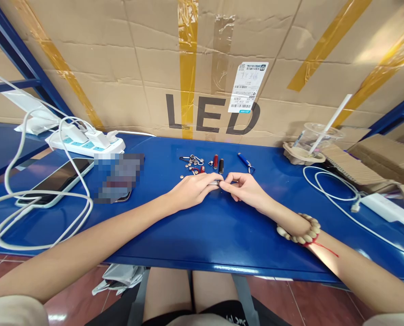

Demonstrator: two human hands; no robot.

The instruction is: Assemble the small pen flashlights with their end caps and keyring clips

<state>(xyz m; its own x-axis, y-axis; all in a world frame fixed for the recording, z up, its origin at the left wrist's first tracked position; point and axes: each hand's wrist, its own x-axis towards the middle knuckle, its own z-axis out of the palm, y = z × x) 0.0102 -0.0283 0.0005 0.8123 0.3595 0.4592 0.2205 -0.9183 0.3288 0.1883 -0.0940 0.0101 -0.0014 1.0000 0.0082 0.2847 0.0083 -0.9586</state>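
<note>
My left hand (pixel 197 188) is closed around a small silver cylinder (pixel 214 183), whose dark end points right. My right hand (pixel 244 188) pinches at that dark end with thumb and forefinger, and the fingertips of both hands nearly meet. Just beyond them stand a short red tube (pixel 215 161) and a black tube (pixel 221 165). A blue tube (pixel 244 159) with a clip lies farther right. Several button cells (pixel 195 161) and small metal clips are scattered behind my left hand, near another red piece (pixel 202 169) partly hidden by it.
A large cardboard box (pixel 147 68) walls off the back of the blue table (pixel 188 235). On the left are a power strip (pixel 86 144), a phone (pixel 57 181), looping white cables and a blurred-out item (pixel 120 179). A plastic cup (pixel 319 133), cardboard and a white cable (pixel 334 192) lie right.
</note>
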